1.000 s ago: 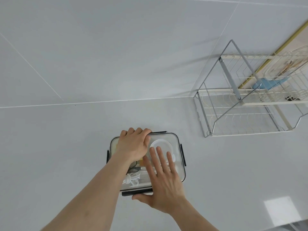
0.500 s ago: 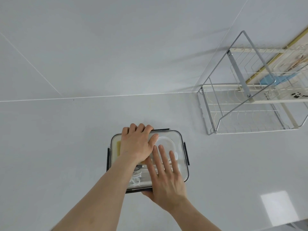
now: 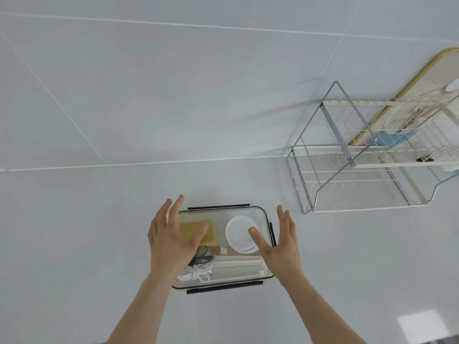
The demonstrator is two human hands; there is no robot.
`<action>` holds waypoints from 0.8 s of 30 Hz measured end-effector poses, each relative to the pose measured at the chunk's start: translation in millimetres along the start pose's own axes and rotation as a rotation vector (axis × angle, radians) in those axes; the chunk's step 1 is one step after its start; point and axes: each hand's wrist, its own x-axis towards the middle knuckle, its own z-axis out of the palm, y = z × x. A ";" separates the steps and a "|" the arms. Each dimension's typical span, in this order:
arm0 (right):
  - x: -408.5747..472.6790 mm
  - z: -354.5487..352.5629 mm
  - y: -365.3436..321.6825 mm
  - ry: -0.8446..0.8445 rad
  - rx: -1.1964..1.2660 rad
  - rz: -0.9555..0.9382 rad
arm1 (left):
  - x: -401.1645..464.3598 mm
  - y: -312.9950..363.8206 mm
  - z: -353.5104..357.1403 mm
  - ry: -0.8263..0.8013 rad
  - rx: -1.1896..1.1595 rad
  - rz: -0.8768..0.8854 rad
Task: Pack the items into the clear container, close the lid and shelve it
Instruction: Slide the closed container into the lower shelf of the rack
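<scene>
The clear container point(image 3: 258, 212) sits on the white counter in front of me, its lid on and black clips along its edges. Through the lid I see a yellow sponge point(image 3: 211, 230), a white round disc point(image 3: 239, 234), a coiled white cord point(image 3: 196, 273), a black cable point(image 3: 202, 254) and white sticks point(image 3: 238, 265). My left hand point(image 3: 171, 242) hovers open over the container's left side. Over its right end, my right hand point(image 3: 280, 244) is open too, palm facing inward. Neither hand holds anything.
A white wire shelf rack point(image 3: 360, 207) with a grey metal frame stands at the right on the counter, its lower tier bare. Behind it leans a framed board point(image 3: 427, 78), with a blue item point(image 3: 390, 141) on the upper tier. A white tiled wall rises behind.
Both hands were pressing flat on the lid; now they have lifted off and spread apart to the container's left and right sides. The view has shifted slightly.
</scene>
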 end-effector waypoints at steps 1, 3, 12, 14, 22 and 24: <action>3.6 -0.6 0.2 -0.050 0.129 0.077 | -7.6 -4.7 -1.9 -0.019 -0.056 -0.065; 5.5 2.6 1.9 -0.145 0.302 0.172 | -21.6 -11.8 -3.4 -0.076 -0.199 -0.164; 7.4 5.2 -0.4 -0.174 0.403 0.188 | -29.8 -8.6 -9.0 -0.124 -0.450 -0.259; 7.5 1.0 -6.2 -0.159 0.410 0.178 | -26.8 -2.8 -14.2 -0.115 -0.443 -0.237; 7.4 -31.1 -41.0 -0.094 0.451 0.095 | -16.4 34.8 -42.7 -0.102 -0.499 -0.119; 3.8 -40.1 -49.4 -0.078 0.456 0.079 | -17.3 43.6 -49.6 -0.105 -0.523 -0.086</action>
